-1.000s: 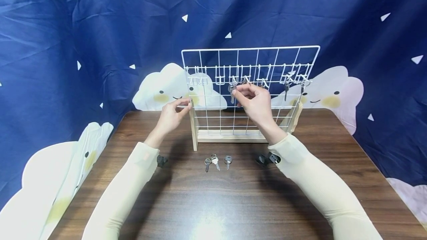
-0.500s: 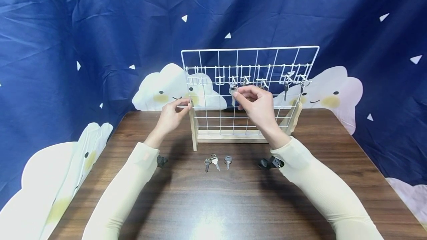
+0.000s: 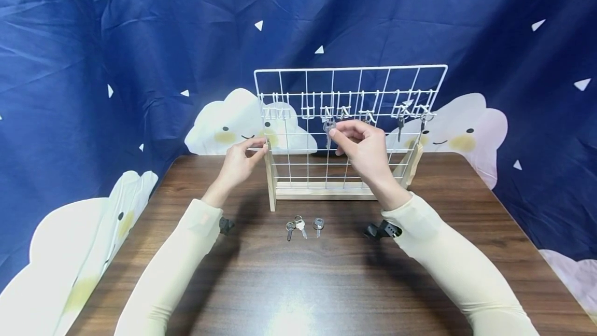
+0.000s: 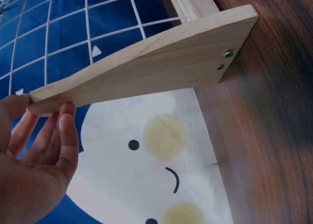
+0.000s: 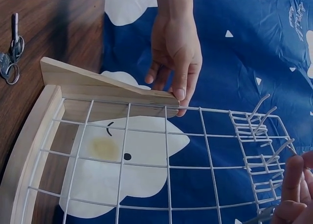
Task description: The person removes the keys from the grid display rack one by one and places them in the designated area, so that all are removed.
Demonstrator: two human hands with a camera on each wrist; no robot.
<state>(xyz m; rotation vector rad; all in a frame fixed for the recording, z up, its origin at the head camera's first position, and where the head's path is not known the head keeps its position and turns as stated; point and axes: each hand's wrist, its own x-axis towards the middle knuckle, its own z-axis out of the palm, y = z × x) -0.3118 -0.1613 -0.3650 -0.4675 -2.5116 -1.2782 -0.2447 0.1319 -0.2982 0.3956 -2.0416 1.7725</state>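
A white wire grid rack with a wooden base stands upright on the table. My left hand pinches the top end of its left wooden side support between thumb and fingers. In front of the hooks, my right hand pinches a key with a ring, just below a hook left of the rack's middle. At the right edge of the right wrist view, only the fingertips of that hand show.
Two keys hang from hooks toward the rack's right side. On the table before the base lie a dark key, a silver key and another key. A blue cloth hangs behind.
My right hand has moved slightly to the right and down with the key. The left hand stays on the wooden support.
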